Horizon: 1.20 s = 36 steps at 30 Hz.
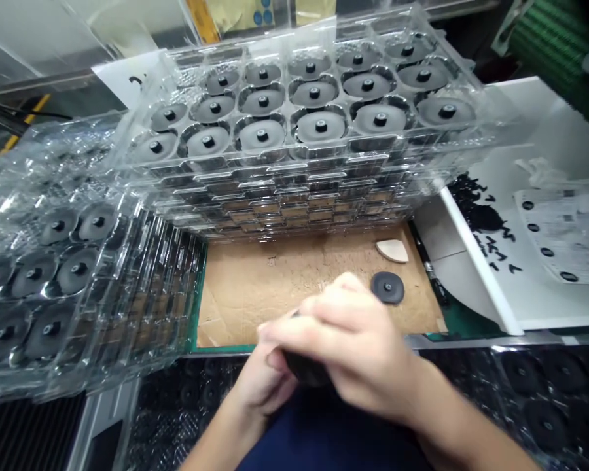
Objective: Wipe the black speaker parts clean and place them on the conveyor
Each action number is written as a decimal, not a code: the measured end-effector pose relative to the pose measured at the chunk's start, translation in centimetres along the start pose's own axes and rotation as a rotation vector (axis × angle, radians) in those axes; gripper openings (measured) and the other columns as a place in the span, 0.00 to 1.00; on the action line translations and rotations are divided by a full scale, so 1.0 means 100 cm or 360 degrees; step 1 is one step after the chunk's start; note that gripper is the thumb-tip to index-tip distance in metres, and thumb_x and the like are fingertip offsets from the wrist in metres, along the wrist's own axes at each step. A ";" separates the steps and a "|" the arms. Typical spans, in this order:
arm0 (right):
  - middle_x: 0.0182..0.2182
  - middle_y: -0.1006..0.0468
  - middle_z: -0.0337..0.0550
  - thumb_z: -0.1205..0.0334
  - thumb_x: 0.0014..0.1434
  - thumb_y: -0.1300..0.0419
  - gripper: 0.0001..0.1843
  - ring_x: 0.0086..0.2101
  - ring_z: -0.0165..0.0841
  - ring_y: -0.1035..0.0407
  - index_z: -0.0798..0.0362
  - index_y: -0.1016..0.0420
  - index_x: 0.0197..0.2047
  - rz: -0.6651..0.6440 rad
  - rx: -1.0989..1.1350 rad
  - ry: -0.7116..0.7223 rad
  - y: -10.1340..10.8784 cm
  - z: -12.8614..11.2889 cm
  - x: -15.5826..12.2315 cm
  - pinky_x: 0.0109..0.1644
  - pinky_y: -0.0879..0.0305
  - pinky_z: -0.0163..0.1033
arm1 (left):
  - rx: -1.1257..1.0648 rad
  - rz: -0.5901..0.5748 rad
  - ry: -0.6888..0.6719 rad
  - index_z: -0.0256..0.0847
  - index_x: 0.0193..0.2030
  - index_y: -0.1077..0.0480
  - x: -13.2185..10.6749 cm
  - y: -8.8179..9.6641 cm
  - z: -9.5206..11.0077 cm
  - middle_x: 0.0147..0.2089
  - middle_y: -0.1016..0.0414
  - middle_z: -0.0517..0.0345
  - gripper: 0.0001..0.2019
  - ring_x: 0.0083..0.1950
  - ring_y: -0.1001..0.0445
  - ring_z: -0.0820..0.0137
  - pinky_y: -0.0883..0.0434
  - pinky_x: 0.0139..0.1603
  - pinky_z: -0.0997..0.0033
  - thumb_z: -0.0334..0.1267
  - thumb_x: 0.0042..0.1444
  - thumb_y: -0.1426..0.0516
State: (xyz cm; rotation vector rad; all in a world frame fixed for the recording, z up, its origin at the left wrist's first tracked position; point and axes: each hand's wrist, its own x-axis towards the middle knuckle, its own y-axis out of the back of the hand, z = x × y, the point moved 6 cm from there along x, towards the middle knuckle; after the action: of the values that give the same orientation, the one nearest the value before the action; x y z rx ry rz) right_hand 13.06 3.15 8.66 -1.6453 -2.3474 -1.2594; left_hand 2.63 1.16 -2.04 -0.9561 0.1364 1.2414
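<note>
In the head view, my left hand (262, 383) and my right hand (360, 340) meet over the near edge of the cardboard sheet (255, 281). Both are closed on a black disc-like part (307, 369), largely hidden behind my fingers and slightly blurred. My right hand covers its top while my left supports it from the left side. Just beyond my right hand, another black disc (387, 287) with a small raised centre lies on the cardboard. Farther back sits a pale wedge-shaped piece (392, 250).
Stacked clear plastic trays (275, 157) with black discs stand behind the cardboard; another tray stack (78, 288) rises at left. A black marker (436, 281) lies right of the cardboard. The white bin (544, 307) holds black scraps (481, 216) and a label sheet (559, 229).
</note>
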 end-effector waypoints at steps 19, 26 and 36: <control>0.46 0.23 0.46 0.59 0.63 0.47 0.14 0.46 0.38 0.29 0.51 0.26 0.49 0.0446 0.0153 -0.1146 -0.017 0.077 -0.060 0.45 0.33 0.42 | -0.0282 -0.0080 -0.0136 0.45 0.52 0.30 0.001 0.007 0.010 0.50 0.24 0.52 0.31 0.50 0.25 0.59 0.30 0.52 0.64 0.47 0.38 0.32; 0.32 0.21 0.42 0.72 0.61 0.48 0.12 0.30 0.31 0.31 0.57 0.26 0.44 -0.0041 0.0177 -0.0309 -0.022 -0.006 -0.001 0.36 0.38 0.38 | -0.0233 0.0151 -0.0184 0.45 0.50 0.30 -0.001 0.013 0.010 0.49 0.24 0.54 0.25 0.52 0.27 0.63 0.32 0.56 0.67 0.40 0.43 0.33; 0.32 0.21 0.40 0.71 0.61 0.47 0.11 0.30 0.29 0.31 0.54 0.25 0.44 -0.0075 0.0348 -0.0390 -0.015 0.005 -0.014 0.36 0.38 0.36 | -0.0368 -0.0021 -0.0166 0.47 0.46 0.26 0.000 0.008 0.012 0.45 0.21 0.60 0.29 0.46 0.24 0.66 0.29 0.50 0.72 0.40 0.32 0.29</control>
State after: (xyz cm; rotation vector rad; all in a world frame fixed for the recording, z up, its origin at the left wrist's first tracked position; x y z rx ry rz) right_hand 12.77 2.17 6.80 -1.7689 -2.5639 -0.8092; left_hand 1.49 1.97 -1.65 -1.0861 -0.0979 1.3111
